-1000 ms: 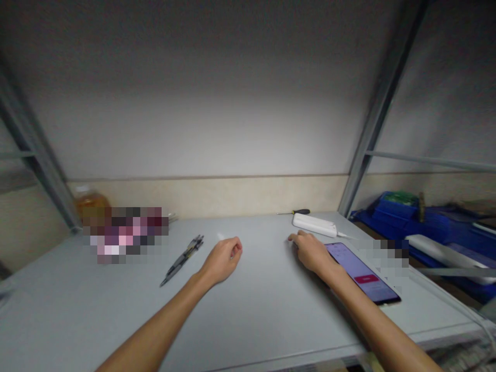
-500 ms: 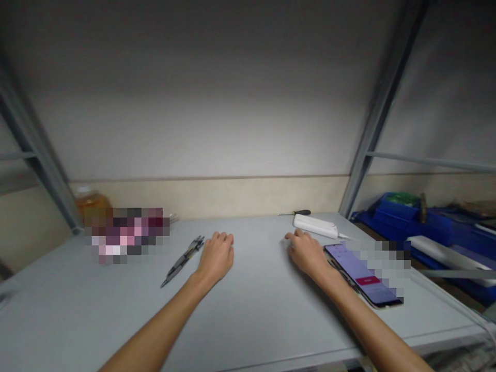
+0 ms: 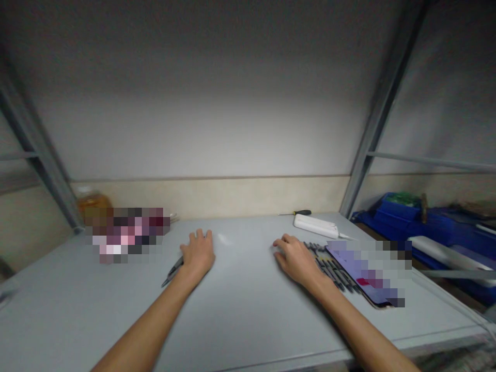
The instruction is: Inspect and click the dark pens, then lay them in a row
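Note:
My left hand [image 3: 198,253] is palm down low over the table [image 3: 240,315], fingers spread and holding nothing. It partly covers grey and black pens [image 3: 173,272], whose lower ends stick out beside the wrist. My right hand [image 3: 297,260] is farther right, also palm down, its thumb and fingers apart with nothing seen between them. Close beside it, partly behind the wrist, lies a row of several grey and black pens [image 3: 336,274]. A phone [image 3: 346,263] with a lit screen rests along their right side, partly blurred by pixels.
A white power strip [image 3: 315,226] and a screwdriver [image 3: 301,212] lie at the back right. Blue containers [image 3: 399,212] are beyond the right metal post [image 3: 372,139]. At the back left are a pixelated pink pile [image 3: 129,232] and an amber-coloured jar [image 3: 101,202].
My left hand has shifted left over the pens, its fingers spreading. My right hand has moved slightly left and towards me, uncovering the row of pens beside the phone.

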Available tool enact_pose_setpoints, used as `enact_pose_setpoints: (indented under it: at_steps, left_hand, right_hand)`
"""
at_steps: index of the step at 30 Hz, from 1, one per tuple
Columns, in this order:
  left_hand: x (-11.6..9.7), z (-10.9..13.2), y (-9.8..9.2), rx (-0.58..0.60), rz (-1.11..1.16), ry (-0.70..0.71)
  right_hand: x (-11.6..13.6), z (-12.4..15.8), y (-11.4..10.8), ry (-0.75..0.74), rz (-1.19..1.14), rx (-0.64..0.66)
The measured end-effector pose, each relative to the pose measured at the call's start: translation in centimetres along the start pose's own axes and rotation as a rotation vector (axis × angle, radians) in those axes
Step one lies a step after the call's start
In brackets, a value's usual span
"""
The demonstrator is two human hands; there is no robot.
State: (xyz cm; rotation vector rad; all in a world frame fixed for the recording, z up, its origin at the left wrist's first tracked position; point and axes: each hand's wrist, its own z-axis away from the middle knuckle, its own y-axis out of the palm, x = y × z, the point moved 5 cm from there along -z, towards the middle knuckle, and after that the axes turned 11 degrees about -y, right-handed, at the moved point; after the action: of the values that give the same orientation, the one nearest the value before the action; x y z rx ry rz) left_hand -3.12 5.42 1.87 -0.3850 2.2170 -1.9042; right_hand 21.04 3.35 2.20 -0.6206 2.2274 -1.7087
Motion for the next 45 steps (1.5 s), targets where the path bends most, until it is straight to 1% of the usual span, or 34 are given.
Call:
enact_pose_setpoints:
  at_steps: [3, 7, 14, 23, 27, 31, 35, 41, 43, 45]
  left_hand:
    - [0.0, 0.0, 0.0, 0.025, -0.011, 0.018]
    - [0.0, 0.0, -0.3, 0.016, -0.013, 0.039]
    - [0.0, -0.2, -0.1, 0.008, -0.012, 0.059]
    - [0.4, -0.6, -0.1, 0.031, 0.018, 0.032]
    - [0.5, -0.6, -0.1, 0.017, 0.02, 0.041]
    - [0.7, -0.6, -0.5, 0.004, 0.026, 0.024]
    - [0.8, -0.6, -0.9, -0.012, 0.016, 0.01]
    - [0.5, -0.7, -0.8, -0.011, 0.042, 0.042]
    - [0.1, -0.6, -0.8, -0.017, 0.089, 0.077]
    - [-0.6, -0.3, -0.8, -0.022, 0.18, 0.143]
  right_hand:
    - [0.1, 0.0, 0.0, -0.031, -0.019, -0.005]
    - [0.4, 0.1, 0.2, -0.057, -0.042, 0.002]
    - [0.4, 0.2, 0.7, -0.08, -0.067, -0.017]
    - [0.5, 0.3, 0.8, -0.099, -0.109, -0.016]
    - [0.5, 0.3, 0.9, -0.109, -0.121, -0.028]
    - [0.4, 0.3, 1.1, -0.127, -0.116, -0.049]
    - [0.4, 0.3, 1.1, -0.122, -0.115, -0.036]
    - [0.5, 0.4, 1.0, -0.111, -0.123, -0.026]
    - [0.5, 0.4, 1.0, -0.112, -0.131, -0.035]
    - [0.5, 0.4, 1.0, -0.115, -0.145, -0.049]
